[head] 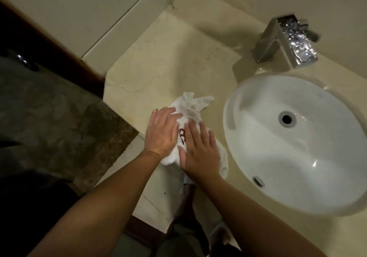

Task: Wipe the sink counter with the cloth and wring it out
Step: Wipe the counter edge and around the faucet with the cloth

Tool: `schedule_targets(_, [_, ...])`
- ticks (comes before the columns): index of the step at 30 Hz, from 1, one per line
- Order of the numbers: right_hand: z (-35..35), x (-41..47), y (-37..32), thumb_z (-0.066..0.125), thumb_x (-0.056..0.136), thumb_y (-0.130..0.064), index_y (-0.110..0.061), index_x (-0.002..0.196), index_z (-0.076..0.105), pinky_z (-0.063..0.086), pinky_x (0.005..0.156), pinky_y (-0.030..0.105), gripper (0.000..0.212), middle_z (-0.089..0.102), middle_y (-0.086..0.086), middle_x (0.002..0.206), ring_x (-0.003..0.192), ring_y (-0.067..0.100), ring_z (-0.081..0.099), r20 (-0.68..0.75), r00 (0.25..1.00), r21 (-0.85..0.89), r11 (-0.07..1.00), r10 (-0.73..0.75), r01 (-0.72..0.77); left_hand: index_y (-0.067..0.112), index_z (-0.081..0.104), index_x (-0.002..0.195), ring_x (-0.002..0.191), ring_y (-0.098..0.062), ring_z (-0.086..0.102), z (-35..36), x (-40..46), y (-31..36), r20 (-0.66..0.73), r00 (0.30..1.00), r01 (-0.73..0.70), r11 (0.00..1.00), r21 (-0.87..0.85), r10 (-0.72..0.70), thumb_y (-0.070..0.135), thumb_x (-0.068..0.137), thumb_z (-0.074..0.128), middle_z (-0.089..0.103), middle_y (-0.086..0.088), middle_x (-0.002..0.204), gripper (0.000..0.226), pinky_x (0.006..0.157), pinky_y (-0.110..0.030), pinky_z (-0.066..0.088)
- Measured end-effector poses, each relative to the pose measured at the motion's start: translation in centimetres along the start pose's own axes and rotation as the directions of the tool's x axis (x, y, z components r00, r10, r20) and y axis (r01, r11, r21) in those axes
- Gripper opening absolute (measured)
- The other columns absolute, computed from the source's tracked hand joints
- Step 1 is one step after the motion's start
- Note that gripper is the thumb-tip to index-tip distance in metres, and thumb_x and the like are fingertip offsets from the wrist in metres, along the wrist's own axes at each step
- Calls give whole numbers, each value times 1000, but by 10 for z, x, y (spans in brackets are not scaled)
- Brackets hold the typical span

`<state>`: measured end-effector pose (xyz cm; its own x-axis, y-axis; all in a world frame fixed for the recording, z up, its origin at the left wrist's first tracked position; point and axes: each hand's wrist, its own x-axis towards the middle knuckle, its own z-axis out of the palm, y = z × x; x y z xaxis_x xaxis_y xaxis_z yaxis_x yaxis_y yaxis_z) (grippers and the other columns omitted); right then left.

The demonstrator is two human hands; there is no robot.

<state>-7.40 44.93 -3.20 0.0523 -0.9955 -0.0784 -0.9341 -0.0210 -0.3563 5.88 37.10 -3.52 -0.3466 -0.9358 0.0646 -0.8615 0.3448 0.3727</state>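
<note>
Fingers (166, 111) of the left hand (161, 132) lay straight and close together, pressed flat on the white cloth (190, 105), their tips pointing toward the far right. Beside it, the right hand (200, 153) also pressed down flat, its fingers (193, 129) straight and slightly apart, pointing away from the person. Neither hand pinched or curled round the fabric. Both hands sat side by side, almost touching, with a strip of cloth bearing a red mark (182, 136) showing between them. That cloth lay bunched on the beige counter (158, 58), near its front edge and just left of the white oval sink (297, 143), with a crumpled end sticking out beyond the fingertips. At the far right, a square metal faucet (286, 42) stood behind the sink.
</note>
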Motion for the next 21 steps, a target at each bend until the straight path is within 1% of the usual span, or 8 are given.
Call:
schedule_targets(5, [1, 48, -11, 34, 93, -44, -11, 148, 41, 29, 113, 53, 64, 40, 10, 154, 143, 35, 35, -33, 999, 13, 1000, -4, 4, 18, 59, 122, 125, -28, 48, -7, 41, -29, 10, 999, 30, 988, 150, -32, 27, 98, 33, 56, -7, 130, 37, 108, -54, 33])
schedule_targets(7, [0, 58, -10, 35, 94, -43, -12, 147, 43, 31, 113, 53, 62, 43, 9, 152, 141, 35, 38, -62, 998, 14, 1000, 0, 1, 19, 60, 123, 128, -31, 46, -9, 49, -26, -27, 996, 85, 975, 203, -81, 30, 100, 31, 53, -9, 136, 39, 110, -55, 31])
schedule_targets(9, [1, 54, -8, 35, 95, -43, -13, 146, 45, 31, 113, 53, 60, 45, 8, 152, 141, 34, 39, -83, 996, 1, 1000, -14, 14, 26, 55, 131, 139, -33, 34, -11, 40, -15, -65, 982, 186, 957, 222, -175, 34, 103, 32, 42, -9, 149, 37, 113, -54, 25])
schedule_targets(11, [-1, 38, -2, 34, 95, -42, -14, 147, 43, 29, 114, 51, 60, 42, 7, 154, 143, 33, 36, -66, 997, -26, 999, -35, 33, 31, 44, 140, 147, -31, 17, -5, 18, 3, -35, 959, 284, 950, 133, -282, 37, 103, 25, 26, -6, 158, 42, 118, -52, 18])
schedule_targets(13, [-1, 15, 4, 33, 95, -41, -12, 148, 42, 31, 115, 51, 61, 41, 9, 154, 144, 33, 34, -52, 997, -51, 997, -55, 53, 31, 38, 145, 150, -26, 8, 0, -6, 23, 11, 949, 315, 949, -6, -315, 41, 99, 13, 19, -2, 161, 53, 120, -49, 12])
schedule_targets(14, [-1, 2, 7, 33, 95, -41, -11, 147, 43, 32, 115, 51, 61, 42, 10, 153, 144, 33, 35, -50, 997, -51, 997, -62, 59, 31, 39, 145, 150, -24, 6, 1, -18, 30, 15, 949, 315, 947, -62, -314, 42, 97, 11, 18, 1, 161, 56, 121, -47, 9])
schedule_targets(17, [1, -31, 11, 36, 96, -42, -9, 147, 43, 30, 116, 48, 61, 43, 12, 152, 144, 33, 34, -50, 995, -62, 995, -81, 78, 34, 41, 143, 150, -17, 4, 7, -48, 36, 20, 958, 285, 949, -132, -285, 43, 98, 15, 20, 6, 161, 54, 122, -41, 2])
schedule_targets(21, [5, -33, -3, 36, 95, -46, -7, 149, 40, 27, 117, 49, 66, 38, 15, 155, 145, 35, 31, -12, 998, -89, 994, -60, 59, 30, 48, 139, 149, -18, 15, 1, -48, 14, 39, 984, 178, 973, -144, -174, 37, 97, 24, 32, 2, 156, 49, 121, -42, 7])
